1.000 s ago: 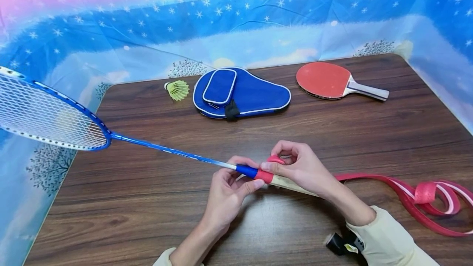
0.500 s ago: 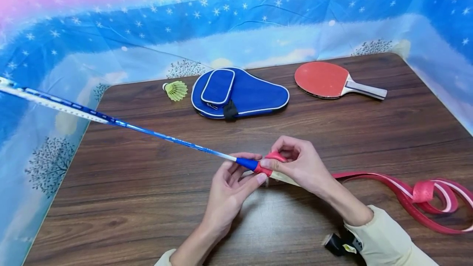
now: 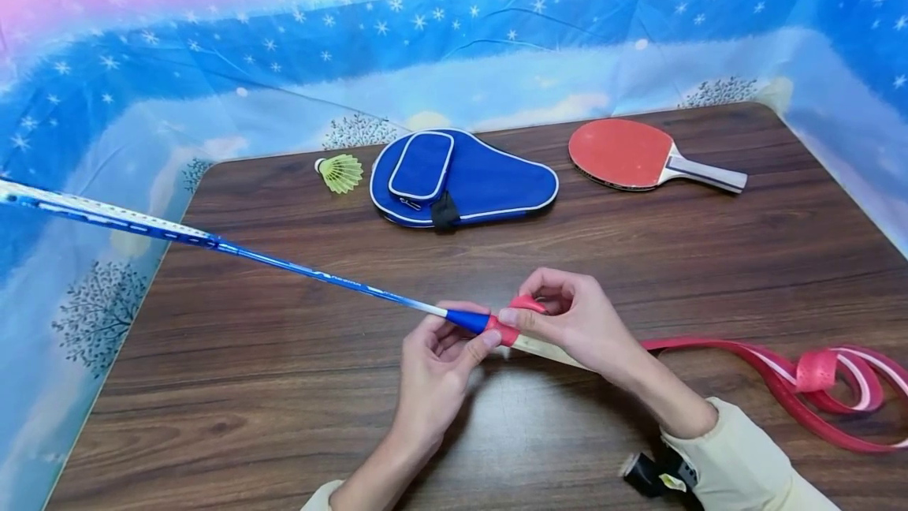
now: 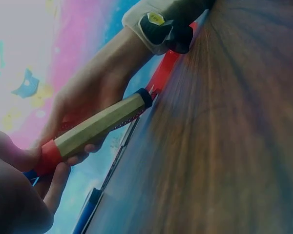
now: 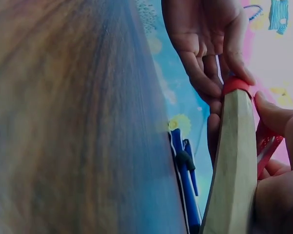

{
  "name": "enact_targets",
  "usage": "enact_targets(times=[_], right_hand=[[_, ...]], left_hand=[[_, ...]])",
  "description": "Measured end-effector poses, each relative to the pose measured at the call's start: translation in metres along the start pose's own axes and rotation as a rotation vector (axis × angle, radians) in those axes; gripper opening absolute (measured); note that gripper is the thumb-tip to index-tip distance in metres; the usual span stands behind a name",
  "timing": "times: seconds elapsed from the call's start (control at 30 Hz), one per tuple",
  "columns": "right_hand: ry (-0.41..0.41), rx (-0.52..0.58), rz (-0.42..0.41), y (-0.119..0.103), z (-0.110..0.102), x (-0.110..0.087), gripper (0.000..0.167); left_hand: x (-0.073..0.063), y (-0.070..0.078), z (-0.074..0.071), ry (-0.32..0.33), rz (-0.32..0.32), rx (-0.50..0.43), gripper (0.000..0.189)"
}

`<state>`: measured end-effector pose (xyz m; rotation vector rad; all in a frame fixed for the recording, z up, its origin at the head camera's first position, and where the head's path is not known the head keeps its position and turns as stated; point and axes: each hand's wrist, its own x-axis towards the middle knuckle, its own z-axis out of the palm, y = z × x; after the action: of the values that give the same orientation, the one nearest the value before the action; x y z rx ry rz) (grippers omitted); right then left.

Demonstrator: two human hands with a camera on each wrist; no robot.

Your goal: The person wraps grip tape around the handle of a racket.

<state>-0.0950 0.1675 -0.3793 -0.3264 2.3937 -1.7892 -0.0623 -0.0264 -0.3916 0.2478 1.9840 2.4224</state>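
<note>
A blue and white badminton racket (image 3: 333, 281) is held above the table, its head edge-on at the far left of the head view. My left hand (image 3: 434, 385) grips it where the blue cone meets the handle, thumb on a red wrapped band (image 3: 502, 331). The rest of the handle (image 4: 102, 124) is bare pale wood with a dark end cap (image 4: 144, 97). My right hand (image 3: 589, 330) pinches red grip tape (image 3: 528, 303) between thumb and fingers, right beside that band. From there the tape passes behind the right hand and wrist, which hide part of it.
The tape's loose length (image 3: 816, 373) lies looped on the table at right. Along the back are a yellow shuttlecock (image 3: 340, 173), a blue paddle case (image 3: 489, 180) and a red table tennis paddle (image 3: 624, 154). A snowflake-patterned cloth (image 3: 454, 30) hangs behind the table.
The racket has turned about its long axis; its strings faced the head camera and now the frame is edge-on, white side uppermost. Both hands keep nearly the same places.
</note>
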Motion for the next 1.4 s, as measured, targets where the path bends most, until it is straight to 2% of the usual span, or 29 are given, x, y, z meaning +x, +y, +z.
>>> enact_targets(times=[0.17, 0.5, 0.73, 0.8, 1.03, 1.27, 1.4], right_hand=[[-0.018, -0.023, 0.025, -0.0008, -0.0031, 0.0007, 0.022], [-0.018, -0.037, -0.008, 0.0013, -0.0048, 0.0019, 0.024], [-0.014, -0.015, -0.018, 0.0028, -0.0042, 0.0024, 0.023], [-0.012, -0.009, -0.029, 0.0035, -0.0044, 0.0025, 0.022], [-0.035, 0.024, -0.055, 0.0032, -0.0041, 0.0011, 0.022], [-0.021, 0.001, -0.072, 0.0030, -0.0023, 0.0002, 0.026], [-0.028, 0.014, -0.063, 0.0016, -0.0025, -0.0004, 0.032]], left_hand=[[0.0002, 0.0015, -0.0013, -0.005, -0.015, 0.000, 0.028], [-0.0002, 0.0039, -0.0015, -0.046, -0.069, -0.008, 0.029], [0.0004, 0.0032, -0.0012, -0.141, -0.088, -0.215, 0.029], [0.0001, 0.0037, -0.0013, -0.140, -0.105, -0.226, 0.030], [0.0002, 0.0034, -0.0011, -0.145, -0.126, -0.213, 0.036], [0.0016, 0.0040, -0.0029, -0.084, -0.143, -0.096, 0.033], [0.0012, 0.0047, -0.0034, -0.068, -0.155, -0.090, 0.030]])
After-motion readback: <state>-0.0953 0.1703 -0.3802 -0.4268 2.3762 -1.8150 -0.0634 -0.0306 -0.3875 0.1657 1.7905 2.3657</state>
